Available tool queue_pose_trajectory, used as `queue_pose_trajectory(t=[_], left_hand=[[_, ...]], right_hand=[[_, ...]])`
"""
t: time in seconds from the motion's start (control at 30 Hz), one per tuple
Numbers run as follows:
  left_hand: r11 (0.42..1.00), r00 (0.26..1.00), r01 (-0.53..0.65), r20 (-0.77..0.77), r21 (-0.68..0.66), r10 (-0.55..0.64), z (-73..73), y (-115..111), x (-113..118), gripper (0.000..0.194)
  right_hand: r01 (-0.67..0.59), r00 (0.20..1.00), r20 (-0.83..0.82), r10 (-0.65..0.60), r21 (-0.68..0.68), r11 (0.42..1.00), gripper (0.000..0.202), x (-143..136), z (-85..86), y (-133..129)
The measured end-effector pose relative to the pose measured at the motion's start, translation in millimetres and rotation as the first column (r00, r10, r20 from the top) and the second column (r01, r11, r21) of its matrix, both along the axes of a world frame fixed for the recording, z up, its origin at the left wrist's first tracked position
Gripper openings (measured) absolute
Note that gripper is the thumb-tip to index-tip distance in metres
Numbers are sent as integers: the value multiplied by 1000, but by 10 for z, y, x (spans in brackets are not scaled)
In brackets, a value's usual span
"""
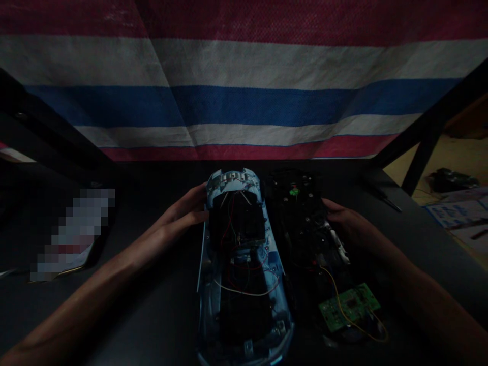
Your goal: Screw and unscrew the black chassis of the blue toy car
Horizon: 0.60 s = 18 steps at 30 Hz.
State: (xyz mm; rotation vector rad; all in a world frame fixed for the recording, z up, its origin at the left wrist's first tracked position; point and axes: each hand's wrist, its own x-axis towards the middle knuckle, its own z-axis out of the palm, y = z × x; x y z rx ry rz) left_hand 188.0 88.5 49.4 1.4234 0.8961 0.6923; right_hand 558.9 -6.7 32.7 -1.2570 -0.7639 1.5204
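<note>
A light-blue toy car body shell (272, 264) lies upside down on the dark table, its inside and loose thin wires facing up. My left hand (192, 209) grips its left edge near the far end, with the fingertips partly hidden by the shell. Just right of the shell is a black toy car chassis (301, 221), with screws showing on it. My right hand (339, 212) holds the chassis by its right side; most of those fingers are out of sight behind it. A green circuit board (348, 307) with a yellow wire sits at the chassis's near end.
A screwdriver (389, 201) rests on the table (148, 305) at the right. On the left lies a blurred flat object (76, 236). Striped sheeting (244, 104) hangs behind, between dark slanted frame bars (427, 132). Beyond the right edge, dark items (452, 180) lie lower down.
</note>
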Motion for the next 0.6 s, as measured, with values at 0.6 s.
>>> queue_pose_trajectory(t=[0.6], left_hand=[[1000,1000,9,-27,22,-9,41,2,17,61]], right_hand=[[-53,997,57,55,-36,998,55,13,49,20]])
